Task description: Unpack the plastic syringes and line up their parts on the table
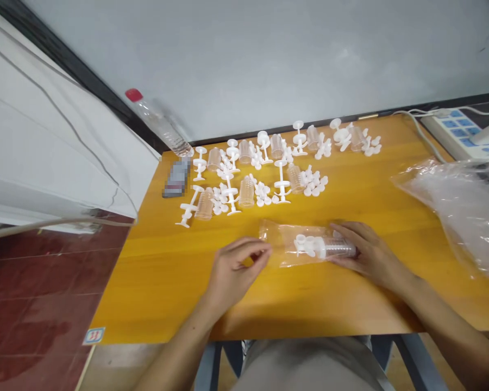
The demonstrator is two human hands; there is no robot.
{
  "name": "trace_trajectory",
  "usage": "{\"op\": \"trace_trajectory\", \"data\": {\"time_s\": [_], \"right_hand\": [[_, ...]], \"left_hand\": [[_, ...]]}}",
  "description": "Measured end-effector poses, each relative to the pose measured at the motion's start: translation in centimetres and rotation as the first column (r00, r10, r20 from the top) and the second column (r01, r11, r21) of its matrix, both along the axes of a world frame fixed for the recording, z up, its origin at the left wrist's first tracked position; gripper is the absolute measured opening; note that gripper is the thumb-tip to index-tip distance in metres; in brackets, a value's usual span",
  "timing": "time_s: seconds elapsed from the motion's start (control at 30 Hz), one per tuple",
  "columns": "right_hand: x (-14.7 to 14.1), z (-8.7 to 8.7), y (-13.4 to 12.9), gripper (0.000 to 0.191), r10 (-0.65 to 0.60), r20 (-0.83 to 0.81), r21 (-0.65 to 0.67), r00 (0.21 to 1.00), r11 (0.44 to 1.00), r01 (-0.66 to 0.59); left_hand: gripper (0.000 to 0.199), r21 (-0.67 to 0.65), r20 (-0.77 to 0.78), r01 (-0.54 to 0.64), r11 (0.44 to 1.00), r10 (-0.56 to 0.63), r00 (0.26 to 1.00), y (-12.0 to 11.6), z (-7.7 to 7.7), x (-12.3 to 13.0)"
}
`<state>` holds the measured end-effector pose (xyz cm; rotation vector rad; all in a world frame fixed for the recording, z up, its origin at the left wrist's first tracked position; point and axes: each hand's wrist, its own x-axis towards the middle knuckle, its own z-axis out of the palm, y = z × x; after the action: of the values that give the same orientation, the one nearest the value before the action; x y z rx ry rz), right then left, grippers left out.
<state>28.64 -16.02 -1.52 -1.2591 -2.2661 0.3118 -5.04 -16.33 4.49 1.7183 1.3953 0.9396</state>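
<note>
A clear plastic bag (283, 239) lies on the desk in front of me. Inside it are a clear ribbed cylinder (340, 248) with a white end and several small white plastic pieces (305, 244). My right hand (364, 252) is closed around the bag's right end, over the cylinder. At the left end, the thumb and forefinger of my left hand (244, 263) are pinched together at the bag's edge. Beyond the bag, sets of similar parts stand in two rows: white plunger-like pieces with discs (282, 182), clear ribbed cylinders (246, 191) and clusters of small white pieces (314, 182).
A red-capped water bottle (163, 127) stands at the back left, beside a blurred dark flat object (176, 178). A large clear plastic bag (460, 212) rests on the right. Behind it is a power strip (460, 130) with cables. A numbered label (93, 335) marks the desk's front left corner.
</note>
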Motion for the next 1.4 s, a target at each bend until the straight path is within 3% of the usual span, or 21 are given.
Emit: {"op": "trace_trajectory", "data": {"time_s": [0.07,0.17,0.33,0.47,0.57,0.67,0.77,0.87,0.97,1.07,1.17,1.23,1.33,1.4], "right_hand": [[0.1,0.0,0.0,0.075,0.018,-0.003,0.003,1.000,1.000,-0.018],[0.0,-0.1,-0.2,0.076,0.025,-0.018,-0.003,1.000,1.000,-0.025],[-0.3,-0.6,-0.4,0.071,0.007,-0.093,-0.029,0.996,1.000,-0.010],[-0.3,-0.9,-0.5,0.071,-0.032,-0.141,-0.103,0.989,0.995,0.017],[-0.4,-0.8,-0.6,0.087,-0.039,-0.196,-0.166,0.980,0.986,0.006],[-0.9,-0.6,-0.7,0.103,-0.060,-0.340,-0.259,0.939,0.965,-0.032],[-1.6,-0.4,-0.8,0.099,-0.087,-0.455,-0.331,0.886,0.940,-0.078],[-2.0,-0.5,-0.8,0.096,-0.121,-0.472,-0.352,0.873,0.934,-0.061],[-2.0,-0.6,-0.9,0.092,-0.145,-0.526,-0.359,0.838,0.931,-0.064],[-2.0,-0.5,-0.8,0.085,-0.161,-0.584,-0.362,0.796,0.929,-0.078],[-1.5,0.1,-0.7,0.077,-0.183,-0.594,-0.354,0.783,0.934,-0.050],[-0.5,0.6,-0.9,0.071,-0.198,-0.556,-0.334,0.807,0.942,0.001],[2.1,1.5,-1.8,0.064,-0.337,-0.384,-0.286,0.860,0.929,0.236],[3.9,2.0,-2.8,0.067,-0.521,-0.195,-0.192,0.831,0.851,0.488]], "left_hand": [[0.014,-0.085,-0.063,0.206,0.975,-0.212,0.975,0.6,0.2,0.8],[0.021,-0.146,-0.032,0.360,0.921,-0.368,0.929,1.7,-0.3,2.1],[0.028,-0.043,-0.197,0.463,0.886,-0.461,0.865,3.3,-1.2,2.8],[0.024,-0.035,-0.269,0.511,0.859,-0.501,0.823,3.8,-0.6,3.0],[0.016,0.043,-0.290,0.547,0.836,-0.513,0.808,3.6,1.4,3.2],[0.011,0.166,-0.342,0.561,0.811,-0.486,0.804,3.1,4.6,3.7],[0.015,0.259,-0.438,0.578,0.774,-0.439,0.784,2.8,8.4,4.2],[0.007,0.300,-0.533,0.573,0.762,-0.364,0.764,2.9,11.9,4.6],[0.006,0.341,-0.540,0.510,0.789,-0.279,0.794,3.0,14.1,4.3],[0.007,0.400,-0.444,0.373,0.837,-0.179,0.878,2.7,15.0,3.1],[0.015,0.413,-0.233,0.094,0.906,0.006,0.972,2.1,14.9,1.7],[0.022,0.348,-0.040,-0.107,0.932,0.129,0.991,1.7,14.5,0.8],[0.030,0.245,0.268,-0.336,0.910,0.269,0.925,1.3,13.5,-0.9],[0.036,0.174,0.415,-0.445,0.878,0.345,0.842,1.3,12.3,-2.1]]}}
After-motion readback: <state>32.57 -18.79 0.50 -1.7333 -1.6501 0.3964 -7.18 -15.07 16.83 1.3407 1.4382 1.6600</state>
